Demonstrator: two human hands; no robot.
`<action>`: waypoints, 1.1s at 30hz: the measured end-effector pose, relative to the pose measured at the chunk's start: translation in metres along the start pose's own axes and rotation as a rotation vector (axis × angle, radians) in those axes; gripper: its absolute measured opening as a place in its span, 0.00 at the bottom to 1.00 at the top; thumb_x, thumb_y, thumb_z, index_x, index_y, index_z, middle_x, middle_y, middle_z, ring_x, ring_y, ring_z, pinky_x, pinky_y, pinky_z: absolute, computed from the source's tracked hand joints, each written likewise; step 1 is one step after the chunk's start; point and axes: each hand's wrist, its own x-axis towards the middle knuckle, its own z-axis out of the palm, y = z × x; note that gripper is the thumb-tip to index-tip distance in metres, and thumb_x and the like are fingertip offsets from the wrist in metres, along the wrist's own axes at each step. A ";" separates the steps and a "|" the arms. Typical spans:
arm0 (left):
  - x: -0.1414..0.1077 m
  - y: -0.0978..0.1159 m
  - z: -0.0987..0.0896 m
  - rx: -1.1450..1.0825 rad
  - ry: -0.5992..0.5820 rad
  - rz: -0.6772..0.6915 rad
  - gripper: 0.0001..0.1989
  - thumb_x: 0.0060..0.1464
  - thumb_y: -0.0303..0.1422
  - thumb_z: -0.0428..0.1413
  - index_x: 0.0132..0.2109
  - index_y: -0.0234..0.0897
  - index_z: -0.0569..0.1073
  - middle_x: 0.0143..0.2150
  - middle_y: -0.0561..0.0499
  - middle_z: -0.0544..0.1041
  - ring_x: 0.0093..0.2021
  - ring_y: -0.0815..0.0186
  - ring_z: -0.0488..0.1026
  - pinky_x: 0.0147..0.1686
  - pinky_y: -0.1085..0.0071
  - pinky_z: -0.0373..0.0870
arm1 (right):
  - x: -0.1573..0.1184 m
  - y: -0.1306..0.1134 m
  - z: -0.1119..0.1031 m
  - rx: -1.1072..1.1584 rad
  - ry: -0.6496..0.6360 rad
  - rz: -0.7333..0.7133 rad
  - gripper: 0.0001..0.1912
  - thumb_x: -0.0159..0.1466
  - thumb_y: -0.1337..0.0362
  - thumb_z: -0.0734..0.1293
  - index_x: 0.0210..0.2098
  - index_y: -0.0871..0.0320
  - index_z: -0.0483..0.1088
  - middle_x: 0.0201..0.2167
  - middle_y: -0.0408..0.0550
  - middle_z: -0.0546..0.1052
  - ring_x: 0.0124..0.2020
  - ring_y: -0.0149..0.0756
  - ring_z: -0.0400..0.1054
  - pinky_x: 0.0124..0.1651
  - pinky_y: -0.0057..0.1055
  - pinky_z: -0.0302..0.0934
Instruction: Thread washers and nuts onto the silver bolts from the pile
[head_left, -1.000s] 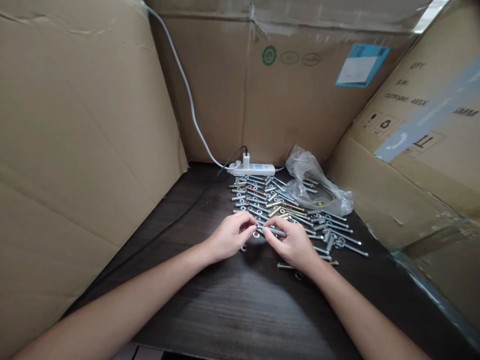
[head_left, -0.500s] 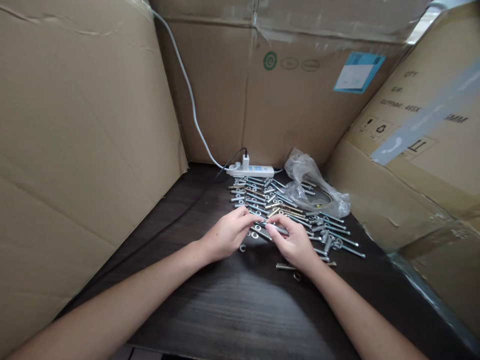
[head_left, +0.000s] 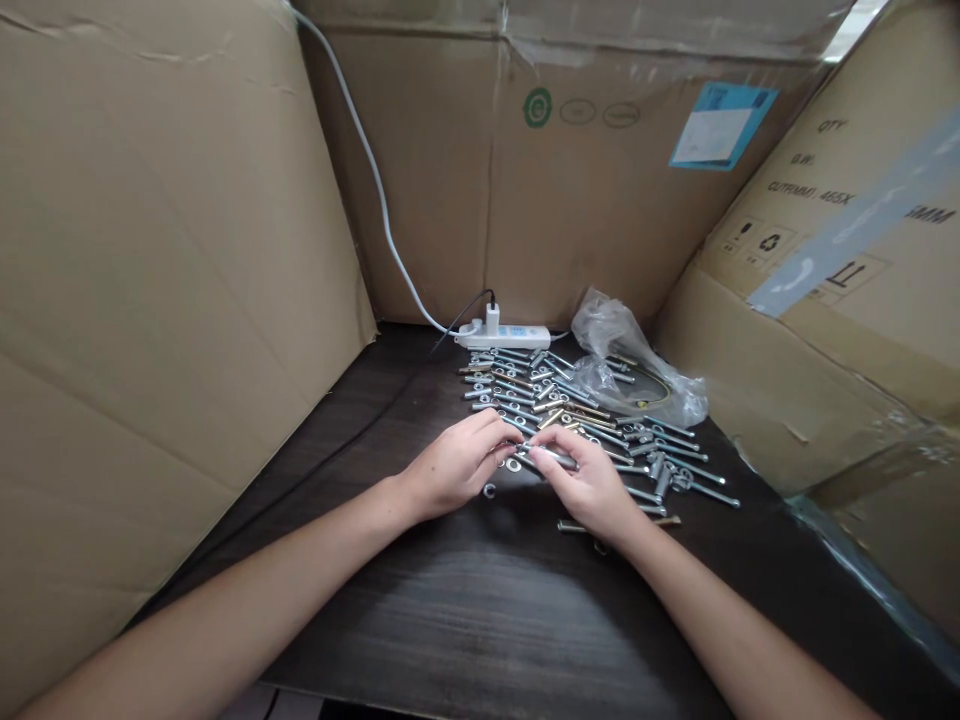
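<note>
My right hand [head_left: 587, 480] is closed around a grey metal bolt [head_left: 559, 459] that points left between thumb and fingers. At the bolt's left end my left hand [head_left: 463, 465] pinches with thumb and fingertips; a small part there is too hidden to name. The two hands' fingertips nearly meet. Beyond and right of them lie several loose bolts [head_left: 709, 489], silver and brass-coloured, with metal sleeves [head_left: 664, 480] among them. Flat washers [head_left: 513, 465] lie just under my left fingers. One small split ring [head_left: 490, 491] sits on the dark table nearer to me.
A white power strip [head_left: 517, 337] with a plugged-in charger stands behind the bolts. Its white cable [head_left: 375, 180] climbs the cardboard. A crumpled clear plastic bag [head_left: 611, 335] lies at the back right. Cardboard walls [head_left: 172, 250] surround the dark tabletop [head_left: 450, 610].
My left fingertips have shifted slightly at the bolt's end, with the bolt still held in my right hand. The view has tilted a little.
</note>
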 end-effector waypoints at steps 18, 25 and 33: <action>-0.001 0.005 0.004 -0.054 -0.004 -0.007 0.08 0.61 0.30 0.45 0.43 0.34 0.68 0.39 0.48 0.68 0.39 0.68 0.66 0.40 0.71 0.66 | -0.001 -0.003 0.005 0.122 -0.022 0.019 0.13 0.57 0.56 0.65 0.35 0.60 0.71 0.32 0.46 0.74 0.31 0.27 0.68 0.32 0.22 0.65; -0.001 0.004 0.009 -0.151 0.146 -0.043 0.05 0.60 0.27 0.46 0.40 0.33 0.67 0.36 0.49 0.68 0.37 0.69 0.66 0.39 0.73 0.64 | -0.003 0.003 0.009 0.085 0.015 0.029 0.12 0.57 0.58 0.65 0.35 0.60 0.69 0.24 0.41 0.70 0.22 0.22 0.61 0.23 0.18 0.59; -0.002 0.007 0.009 -0.079 0.121 -0.088 0.06 0.60 0.30 0.48 0.41 0.35 0.69 0.37 0.50 0.73 0.38 0.69 0.69 0.39 0.73 0.66 | -0.005 0.003 0.012 0.056 0.004 0.012 0.12 0.58 0.58 0.63 0.38 0.59 0.69 0.29 0.44 0.73 0.26 0.24 0.64 0.28 0.20 0.63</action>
